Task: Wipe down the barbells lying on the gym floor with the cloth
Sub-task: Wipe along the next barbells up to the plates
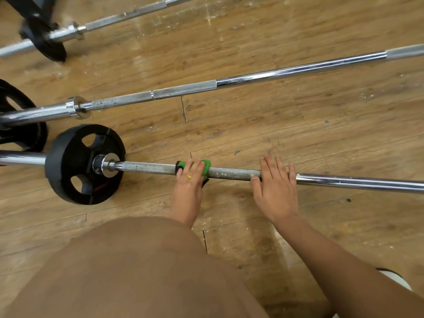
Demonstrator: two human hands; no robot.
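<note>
Nearest barbell (149, 167) lies on the wooden floor (298, 122), running left to right, with a black weight plate (75, 164) on its left end. Two more barbells lie beyond it: a middle one (252, 80) and a far one (126, 16), both well apart from the hands.

Cloth (206, 167): green, wrapped around the rough grip section of the nearest barbell, between the plate and the right hand.

Left hand (188, 177): fingers curled over the cloth, clamping it around the bar.

Right hand (275, 180): flat on the same bar to the right of the cloth, fingers straight and laid across it. It grips nothing, and looks to be steadying the bar. The hands are apart, with a bare stretch of rough bar between them.

Pale specks show on the rough section on both sides of the cloth.

Step in hand (judgement): wiping the left grip section of the nearest barbell. The task looks early, since the long shiny run to the right and the other two barbells appear not yet dealt with.

Next move calls for:
- sliding the clamped cloth along the bar with firm pressure on the speckled parts
- shifting the right hand rightward so it does not block the cloth
- keeping the bar from rolling on its plate
</note>
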